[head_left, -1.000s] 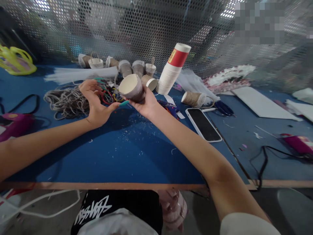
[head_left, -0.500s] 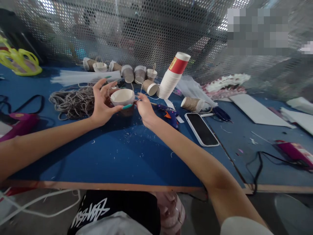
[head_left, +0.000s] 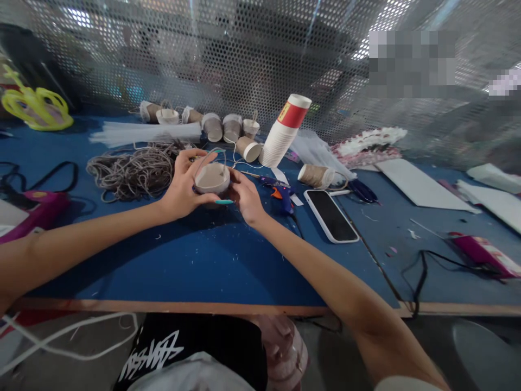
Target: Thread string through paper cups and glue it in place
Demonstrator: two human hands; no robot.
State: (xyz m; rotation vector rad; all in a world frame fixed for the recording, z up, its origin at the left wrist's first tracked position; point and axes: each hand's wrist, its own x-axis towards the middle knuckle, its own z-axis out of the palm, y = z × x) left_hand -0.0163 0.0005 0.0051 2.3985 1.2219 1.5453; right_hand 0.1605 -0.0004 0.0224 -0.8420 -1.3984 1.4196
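Note:
Between my hands is a pale paper cup (head_left: 212, 176), its mouth tilted toward me and a thin cord handle arching over it. My left hand (head_left: 185, 182) wraps its left side, with the thumb along the near wall. Fingers of my right hand (head_left: 245, 198) close on the cup's right side; their tips are partly hidden behind it. Just left of my left hand lies a heap of grey cord (head_left: 132, 168). A blue glue gun (head_left: 280, 193) with an orange trigger rests to the right of my right hand.
Behind stand several cord-wrapped cups (head_left: 212, 127) and a leaning stack of paper cups (head_left: 280, 141). White strips (head_left: 146, 133) lie at the back left. To the right are a phone (head_left: 331, 215), a wrapped cup (head_left: 313, 176), scissors (head_left: 363, 191) and a white board (head_left: 423, 184).
My right hand has moved from pinching near the cup's right rim to cupping its side. The cup sits slightly lower and further right, and its cord handle now shows arched over the mouth.

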